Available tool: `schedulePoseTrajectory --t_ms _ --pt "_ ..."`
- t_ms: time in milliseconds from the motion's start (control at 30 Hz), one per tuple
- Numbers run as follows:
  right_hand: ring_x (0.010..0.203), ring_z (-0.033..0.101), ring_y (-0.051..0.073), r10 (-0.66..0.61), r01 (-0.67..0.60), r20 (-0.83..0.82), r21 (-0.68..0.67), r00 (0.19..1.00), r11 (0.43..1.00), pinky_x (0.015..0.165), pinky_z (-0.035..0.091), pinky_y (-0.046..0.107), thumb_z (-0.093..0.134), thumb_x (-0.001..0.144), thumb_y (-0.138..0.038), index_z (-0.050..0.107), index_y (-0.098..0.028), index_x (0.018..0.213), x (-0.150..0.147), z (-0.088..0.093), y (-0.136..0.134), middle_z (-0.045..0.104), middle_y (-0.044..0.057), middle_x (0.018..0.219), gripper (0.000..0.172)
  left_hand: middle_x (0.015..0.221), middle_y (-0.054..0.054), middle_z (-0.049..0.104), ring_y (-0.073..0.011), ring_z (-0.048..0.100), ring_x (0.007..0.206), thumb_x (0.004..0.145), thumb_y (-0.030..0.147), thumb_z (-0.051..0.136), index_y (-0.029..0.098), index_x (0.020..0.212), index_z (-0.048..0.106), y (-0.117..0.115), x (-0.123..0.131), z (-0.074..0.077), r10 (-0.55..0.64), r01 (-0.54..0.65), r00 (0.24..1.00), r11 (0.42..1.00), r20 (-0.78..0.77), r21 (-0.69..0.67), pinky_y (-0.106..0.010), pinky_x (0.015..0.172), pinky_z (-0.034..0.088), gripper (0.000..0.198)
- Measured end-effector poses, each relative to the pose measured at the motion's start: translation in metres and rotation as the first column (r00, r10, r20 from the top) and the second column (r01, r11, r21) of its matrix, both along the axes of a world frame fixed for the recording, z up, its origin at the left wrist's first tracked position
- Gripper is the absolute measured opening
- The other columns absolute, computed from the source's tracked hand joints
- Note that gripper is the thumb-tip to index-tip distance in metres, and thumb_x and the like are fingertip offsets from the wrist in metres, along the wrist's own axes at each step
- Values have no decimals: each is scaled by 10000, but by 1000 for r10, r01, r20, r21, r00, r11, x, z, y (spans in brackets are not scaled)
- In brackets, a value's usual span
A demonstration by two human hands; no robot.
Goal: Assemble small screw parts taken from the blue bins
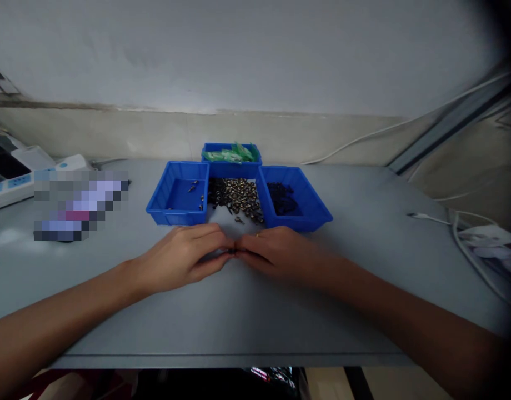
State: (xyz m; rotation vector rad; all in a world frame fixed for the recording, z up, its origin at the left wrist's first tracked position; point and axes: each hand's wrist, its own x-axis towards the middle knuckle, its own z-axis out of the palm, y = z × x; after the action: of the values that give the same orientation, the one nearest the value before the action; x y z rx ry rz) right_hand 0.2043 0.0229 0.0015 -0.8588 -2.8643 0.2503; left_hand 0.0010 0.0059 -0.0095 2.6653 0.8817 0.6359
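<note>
My left hand (193, 253) and my right hand (276, 250) meet fingertip to fingertip above the table. Both are closed in a pinch around a tiny dark piece (232, 251), mostly hidden by the fingers. Just beyond them lies a loose pile of small brass-coloured metal parts (241, 197), with small black parts (217, 193) on its left side. On the left of the pile stands a blue bin (178, 216) with a few small metal parts inside. To the right, another blue bin (307, 222) holds a heap of black parts (281, 197).
A third blue bin (231, 170) with green plastic packets (234, 154) stands at the back, near the wall. Left are a white power strip (20, 183) and a pixelated object (80, 205). White cables (457, 233) lie at the right. The table's front edge (230, 360) runs below my arms.
</note>
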Motion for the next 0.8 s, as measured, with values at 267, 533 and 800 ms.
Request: schedulePoseTrajectory --t_ms 267,533,800 --pt "616 562 121 15 -17 -42 -54 999 998 561 367 227 435 833 -243 580 -155 840 3 0 0 617 22 708 170 712 8 522 -102 482 648 742 145 450 166 816 507 -3 0 2 -21 20 998 1000 -53 -22 -221 597 391 96" --pt "619 564 127 19 -21 -53 -44 998 999 562 377 235 420 841 -261 562 -173 857 3 0 1 613 14 714 168 658 19 523 -84 498 606 821 217 442 156 768 513 0 3 4 68 -66 996 997 -56 36 -196 551 376 108" --pt "599 563 127 -8 6 -62 -34 998 999 544 377 243 422 838 -317 572 -168 874 3 0 1 612 14 692 214 727 5 550 -91 519 670 846 242 445 165 848 545 1 1 0 58 -57 997 998 -57 19 -196 587 396 126"
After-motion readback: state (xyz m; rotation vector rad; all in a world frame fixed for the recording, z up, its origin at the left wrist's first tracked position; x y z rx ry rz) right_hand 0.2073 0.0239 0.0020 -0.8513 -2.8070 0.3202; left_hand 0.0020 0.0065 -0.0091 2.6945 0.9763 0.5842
